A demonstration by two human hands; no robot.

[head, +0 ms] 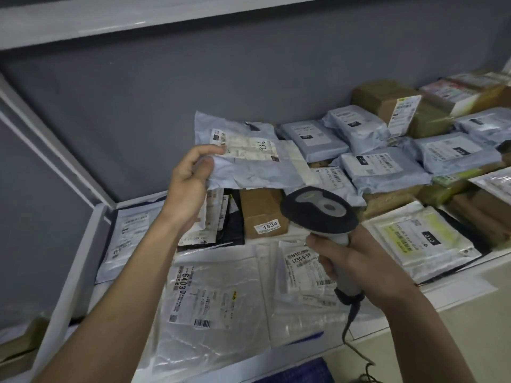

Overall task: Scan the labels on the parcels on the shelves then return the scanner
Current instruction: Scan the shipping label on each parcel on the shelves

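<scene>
My left hand [190,178] grips the left edge of a pale grey plastic parcel [254,170] and holds it up over the shelf, its white label [249,147] facing me. My right hand [356,261] is wrapped round the handle of a grey and black barcode scanner [318,211]. The scanner's head sits just below and right of the lifted parcel. Its dark cable [351,322] hangs down from the handle.
The white shelf [83,244] is packed with parcels: clear bags with labels [210,297] at the front, a cardboard box marked 1834 [262,214], grey mailers [381,167] and brown boxes [381,95] toward the right. A grey wall [166,78] stands behind. Another shelf board [83,20] runs overhead.
</scene>
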